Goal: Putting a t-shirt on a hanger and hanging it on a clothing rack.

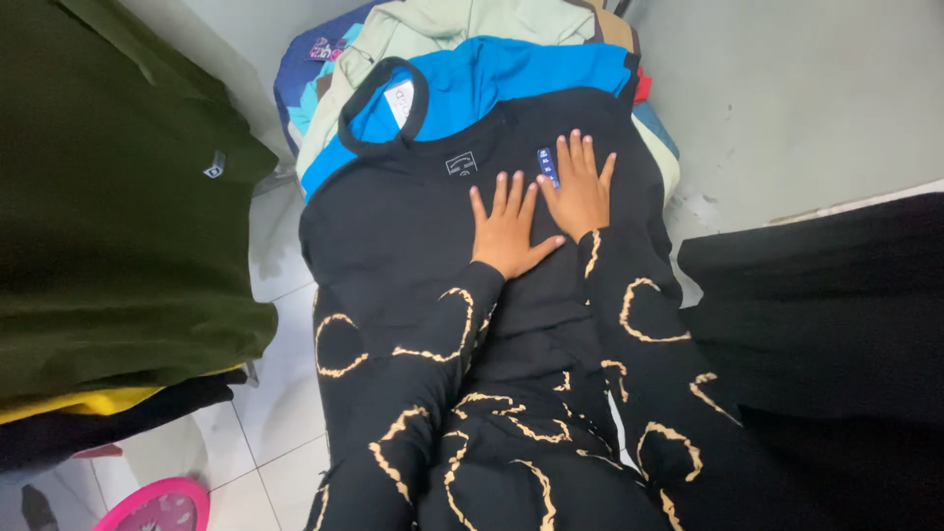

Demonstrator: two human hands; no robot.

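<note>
Black T-shirt (413, 226) lay spread flat on top of a pile of clothes, approx centre of view, neckline toward the far wall, w/ a small white print just below the collar and a blue size sticker (547, 165) on the chest. Both hands pressed flat on it, palms down: left hand (506, 231) on the chest just below the print, right hand (578, 192) just beside it, partly covering the sticker. The two hands touched, left thumb meeting the base of the right hand. Fingers (503, 195) of both were stretched out and slightly spread, gripping nothing, only resting on the fabric. Sleeves (433, 393) on both arms were black w/ tan ring shapes.

Under the black tee sat a blue T-shirt w/ black collar (492, 74), its white neck label showing; below that a pale green garment (442, 25) and more folded items. Left side: an olive green shirt (108, 197) atop another stack, incl. a yellow layer (98, 401). Right side: black cloth (826, 305) against the grey wall (787, 88). White tiled floor (275, 383) showed between the stacks, w/ a pink round object (157, 506) at the bottom left edge.
</note>
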